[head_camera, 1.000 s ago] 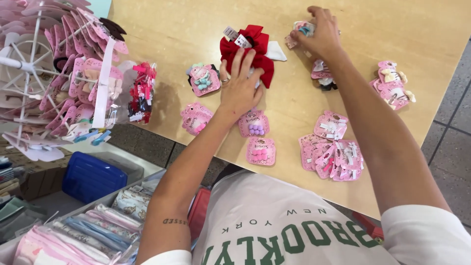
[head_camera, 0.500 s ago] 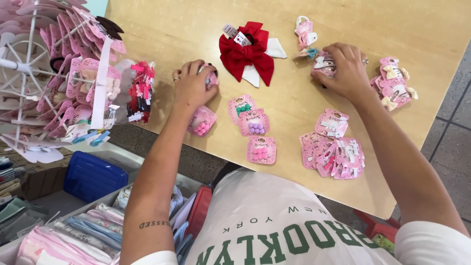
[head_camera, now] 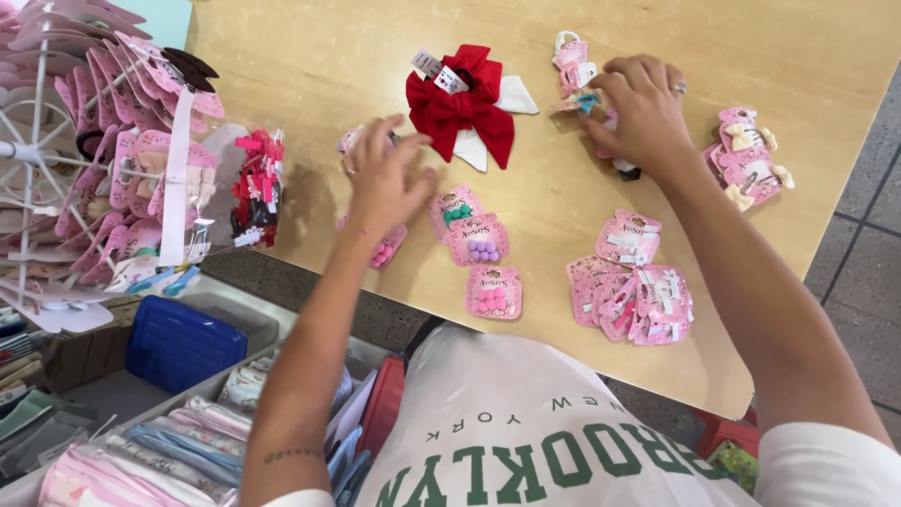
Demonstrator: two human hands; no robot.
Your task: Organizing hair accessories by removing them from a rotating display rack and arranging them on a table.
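Note:
My left hand (head_camera: 385,178) hovers with fingers spread over the wooden table (head_camera: 300,56), above a pink accessory card (head_camera: 351,141) and just beyond another pink card with pom-poms (head_camera: 385,250). It holds nothing. My right hand (head_camera: 643,113) is curled down on a small heap of pink hair-clip cards, pinching one with a teal clip (head_camera: 579,103) at its fingertips. A red bow (head_camera: 460,103) on a white bow (head_camera: 514,94) lies between the two hands. Three pink pom-pom cards (head_camera: 479,242) lie in front of the bow.
A pile of pink clip cards (head_camera: 629,296) sits near the table's front edge, with more cards at the right (head_camera: 746,164) and top (head_camera: 572,56). A rotating rack of pink cards (head_camera: 113,169) and red clips (head_camera: 258,188) stand left. Below are a blue box (head_camera: 178,343) and a tray of packets (head_camera: 160,441).
My left hand went from the red bow to the cards at the left, then lifted and opened. My right hand came down from the top cards to the heap right of the bow.

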